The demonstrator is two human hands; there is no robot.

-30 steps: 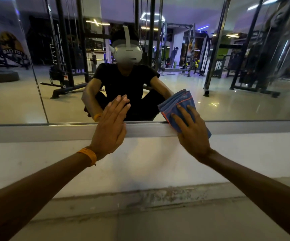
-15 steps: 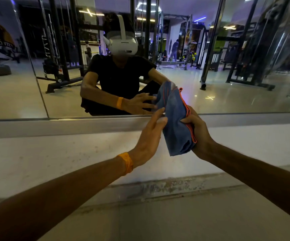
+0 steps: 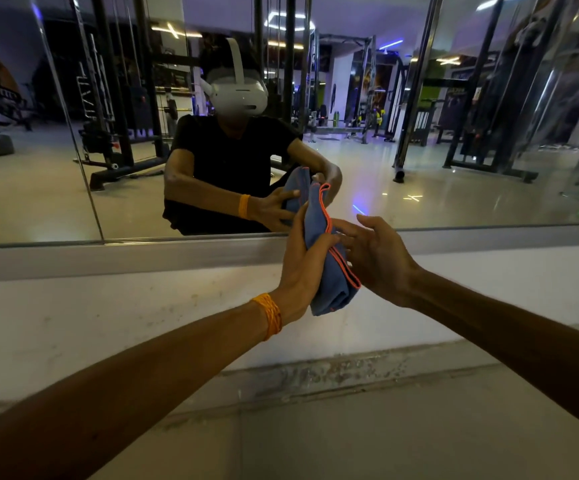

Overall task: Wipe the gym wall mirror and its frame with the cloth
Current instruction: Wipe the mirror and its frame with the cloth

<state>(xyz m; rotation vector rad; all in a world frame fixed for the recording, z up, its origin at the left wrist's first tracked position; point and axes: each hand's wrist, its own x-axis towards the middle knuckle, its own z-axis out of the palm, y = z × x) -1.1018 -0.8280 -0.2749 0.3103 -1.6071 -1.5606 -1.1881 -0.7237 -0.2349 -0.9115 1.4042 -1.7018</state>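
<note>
A folded blue cloth (image 3: 329,271) with an orange hem hangs upright in front of the mirror's lower frame. My left hand (image 3: 303,268), with an orange band at the wrist, grips the cloth from the left, thumb curled over its front. My right hand (image 3: 374,254) is just right of the cloth, fingers spread and relaxed, fingertips near the orange hem. The wall mirror (image 3: 454,168) fills the upper half of the view. Its silver bottom frame (image 3: 142,258) runs across the middle.
Below the frame is a white wall band (image 3: 108,317), then a scuffed ledge and pale floor (image 3: 350,438). A vertical seam (image 3: 73,133) splits the mirror panels at the left. The glass reflects gym racks, machines and a crouching person in a headset.
The right hand lifted the cloth off the frame and passed it to the left hand. The left hand left the mirror and now grips the cloth; the right hand has let go.
</note>
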